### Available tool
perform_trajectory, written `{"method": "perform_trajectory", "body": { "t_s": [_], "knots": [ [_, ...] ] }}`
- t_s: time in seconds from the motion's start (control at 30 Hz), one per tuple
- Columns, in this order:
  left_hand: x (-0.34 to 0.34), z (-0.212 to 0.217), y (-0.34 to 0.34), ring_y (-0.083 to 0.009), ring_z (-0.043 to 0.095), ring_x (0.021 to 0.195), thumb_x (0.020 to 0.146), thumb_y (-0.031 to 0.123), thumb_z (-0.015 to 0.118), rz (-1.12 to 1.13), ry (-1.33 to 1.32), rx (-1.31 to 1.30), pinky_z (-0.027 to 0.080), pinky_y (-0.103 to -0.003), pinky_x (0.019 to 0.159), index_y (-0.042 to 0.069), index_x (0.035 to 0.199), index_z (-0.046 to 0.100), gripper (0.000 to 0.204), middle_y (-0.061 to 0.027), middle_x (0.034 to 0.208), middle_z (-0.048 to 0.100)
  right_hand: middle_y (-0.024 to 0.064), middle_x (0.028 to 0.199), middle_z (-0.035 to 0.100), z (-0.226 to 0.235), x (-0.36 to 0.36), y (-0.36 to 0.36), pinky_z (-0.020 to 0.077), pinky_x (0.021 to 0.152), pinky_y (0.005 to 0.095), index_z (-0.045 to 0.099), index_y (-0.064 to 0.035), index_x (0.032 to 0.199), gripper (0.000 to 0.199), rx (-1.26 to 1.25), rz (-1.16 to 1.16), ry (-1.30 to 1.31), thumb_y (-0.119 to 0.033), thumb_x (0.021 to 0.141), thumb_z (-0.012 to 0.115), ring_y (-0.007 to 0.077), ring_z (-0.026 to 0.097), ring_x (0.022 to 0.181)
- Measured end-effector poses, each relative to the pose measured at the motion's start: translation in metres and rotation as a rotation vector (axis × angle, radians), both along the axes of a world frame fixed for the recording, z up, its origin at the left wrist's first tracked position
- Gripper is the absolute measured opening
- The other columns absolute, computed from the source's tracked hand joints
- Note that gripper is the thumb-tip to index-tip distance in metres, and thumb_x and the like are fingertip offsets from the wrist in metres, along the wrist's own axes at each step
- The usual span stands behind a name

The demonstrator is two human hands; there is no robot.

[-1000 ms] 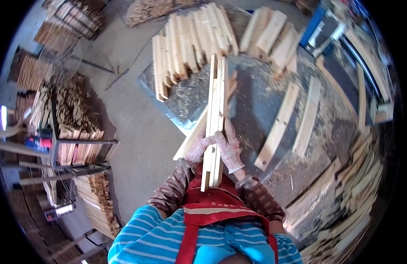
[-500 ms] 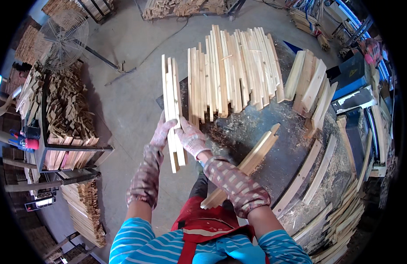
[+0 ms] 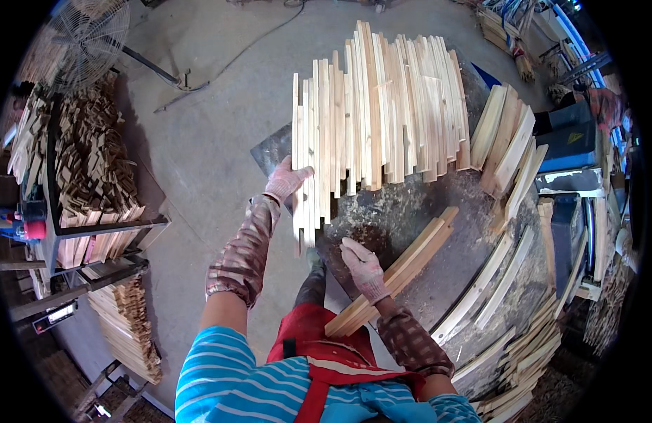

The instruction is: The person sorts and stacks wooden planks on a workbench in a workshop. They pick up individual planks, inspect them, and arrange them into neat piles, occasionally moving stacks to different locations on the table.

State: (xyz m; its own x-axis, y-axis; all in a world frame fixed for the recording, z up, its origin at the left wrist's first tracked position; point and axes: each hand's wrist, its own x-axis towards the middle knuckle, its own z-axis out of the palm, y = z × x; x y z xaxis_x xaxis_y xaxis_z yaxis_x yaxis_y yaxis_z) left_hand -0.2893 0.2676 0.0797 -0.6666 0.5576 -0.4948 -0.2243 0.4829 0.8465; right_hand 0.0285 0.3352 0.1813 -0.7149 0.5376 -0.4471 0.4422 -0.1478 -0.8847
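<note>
L hand (image 3: 289,179) on L edge of strips (image 3: 376,106), can't tell if grip's closed; R hand (image 3: 364,266) loose, fingers out, nr boards (image 3: 412,259).

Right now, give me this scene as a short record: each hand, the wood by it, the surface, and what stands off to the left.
Left hand: in a pinkish-white glove, fingers over the left end of the row
Right hand: gloved alike, holding nothing, fingers extended
Row: long, pale wooden strips, side by side
Near right hand: a small slanting stack of wooden strips
Surface: dark, flat platform strewn with wood shavings
Far left: round grey wire-cage fan; short brown wood pieces, heaped
</note>
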Motion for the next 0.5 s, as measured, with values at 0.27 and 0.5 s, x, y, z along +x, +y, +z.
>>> {"method": "perform_trajectory", "body": {
  "t_s": [0.27, 0.5],
  "knots": [
    [0.013, 0.037, 0.012, -0.0186, 0.063, 0.092, 0.084, 0.03, 0.081, 0.039, -0.071, -0.008, 0.055, -0.033, 0.078, 0.002, 0.133, 0.057, 0.061, -0.0075, 0.112, 0.069, 0.0152, 0.12, 0.07, -0.022, 0.033, -0.01, 0.0484, 0.099, 0.0301, 0.065, -0.0049, 0.128, 0.035, -0.072, 0.086, 0.054, -0.024, 0.099, 0.059, 0.0234, 0.066, 0.113],
    [0.077, 0.099, 0.041, -0.0267, 0.058, 0.115, 0.091, 0.026, 0.073, 0.182, -0.108, -0.243, 0.054, -0.04, 0.09, 0.001, 0.155, 0.029, 0.082, -0.0202, 0.141, 0.051, 0.0202, 0.117, 0.068, 0.007, 0.094, -0.007, 0.0513, 0.095, 0.0423, 0.064, -0.0103, 0.129, 0.04, 0.355, 0.048, -0.136, -0.035, 0.098, 0.056, 0.0395, 0.064, 0.108]
  ]
}}
